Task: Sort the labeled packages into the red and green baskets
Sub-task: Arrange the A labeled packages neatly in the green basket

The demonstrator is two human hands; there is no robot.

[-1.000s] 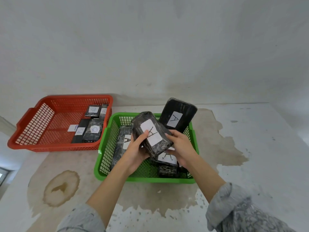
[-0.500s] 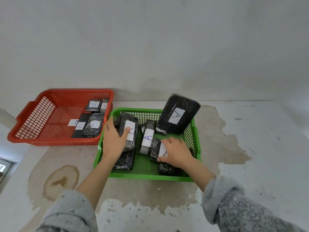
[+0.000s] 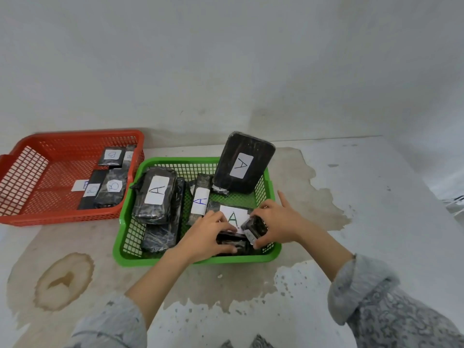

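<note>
In the green basket [image 3: 130, 249], four white labels could be read, each with a handwritten "A". One stood on the large black package [image 3: 244, 163] leaning against the far right corner. One was on the wrapped package [image 3: 155, 194] at the left side. One, in blue ink, was on the narrow package [image 3: 200, 202] in the middle. One was on the flat package [image 3: 233, 216] lying between the two hands.

In the red basket [image 3: 62, 217], "B" was readable on the grey wrapped package [image 3: 111, 189], the black package [image 3: 91, 189] beside it, and the small far package [image 3: 111, 156]. Two more labels there were too hidden to read.
</note>
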